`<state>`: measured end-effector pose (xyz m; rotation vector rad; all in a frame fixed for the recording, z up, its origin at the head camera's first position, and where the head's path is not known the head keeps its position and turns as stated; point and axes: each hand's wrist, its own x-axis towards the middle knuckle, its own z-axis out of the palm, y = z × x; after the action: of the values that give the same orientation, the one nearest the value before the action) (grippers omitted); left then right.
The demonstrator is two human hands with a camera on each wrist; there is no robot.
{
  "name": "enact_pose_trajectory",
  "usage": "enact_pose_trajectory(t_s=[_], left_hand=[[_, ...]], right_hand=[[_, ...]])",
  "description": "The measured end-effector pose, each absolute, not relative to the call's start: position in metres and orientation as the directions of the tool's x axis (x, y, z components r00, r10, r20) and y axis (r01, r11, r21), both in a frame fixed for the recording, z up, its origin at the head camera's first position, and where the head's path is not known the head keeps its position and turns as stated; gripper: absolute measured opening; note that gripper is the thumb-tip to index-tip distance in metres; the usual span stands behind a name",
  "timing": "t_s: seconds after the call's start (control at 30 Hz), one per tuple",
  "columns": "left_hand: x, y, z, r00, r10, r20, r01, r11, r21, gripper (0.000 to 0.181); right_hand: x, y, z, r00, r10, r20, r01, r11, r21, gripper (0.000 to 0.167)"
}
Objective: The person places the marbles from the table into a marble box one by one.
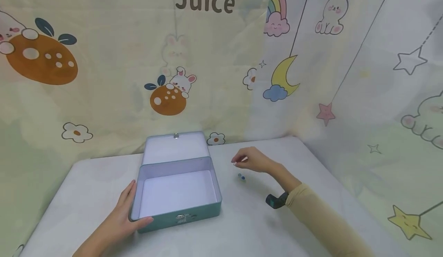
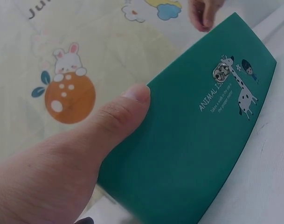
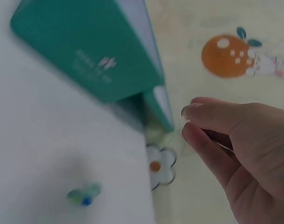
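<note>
A green tin box (image 1: pixel 178 215) with a pale inside stands on the table, its hinged lid (image 1: pixel 174 145) laid back behind it. My left hand (image 1: pixel 121 214) grips the box's left front corner, thumb on the front wall and fingers along the left side. In the left wrist view, the thumb lies near a giraffe print and a metal clasp (image 2: pixel 221 73). To the right of the box, my right hand (image 1: pixel 254 160) is raised above the table. Its thumb and fingertips pinch a tiny whitish piece (image 1: pixel 234 163), too small to identify. Below that hand lie small blue and green glassy pieces (image 1: pixel 241 177), looking like marbles.
A white cloth covers the table (image 1: pixel 249 218). A printed curtain (image 1: pixel 114 95) hangs behind and along the sides. A dark wrist device (image 1: pixel 275 201) sits at the right sleeve cuff.
</note>
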<state>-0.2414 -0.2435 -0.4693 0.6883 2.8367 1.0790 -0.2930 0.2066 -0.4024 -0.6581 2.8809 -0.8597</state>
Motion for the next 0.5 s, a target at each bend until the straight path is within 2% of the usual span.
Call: enact_pose_trajectory(t_s=[0.23, 0.4, 0.5], left_hand=[[-0.239, -0.244, -0.466, -0.899, 0.413, 0.146, 0.399, 0.634, 0.663, 0.119], [-0.237, -0.244, -0.468, -0.9, 0.409, 0.149, 0.399, 0.638, 0.658, 0.118], [-0.239, -0.244, -0.468, -0.899, 0.409, 0.154, 0.403, 0.638, 0.656, 0.118]], right_hand=[[-0.304, 0.167, -0.357, -0.852, -0.521, 0.05, -0.479, 0.738, -0.475, 0.014], [-0.312, 0.142, -0.346, -0.809, -0.587, 0.014, -0.546, 0.744, -0.385, 0.014], [-0.318, 0.129, -0.347, -0.785, -0.619, -0.022, -0.568, 0.733, -0.375, 0.013]])
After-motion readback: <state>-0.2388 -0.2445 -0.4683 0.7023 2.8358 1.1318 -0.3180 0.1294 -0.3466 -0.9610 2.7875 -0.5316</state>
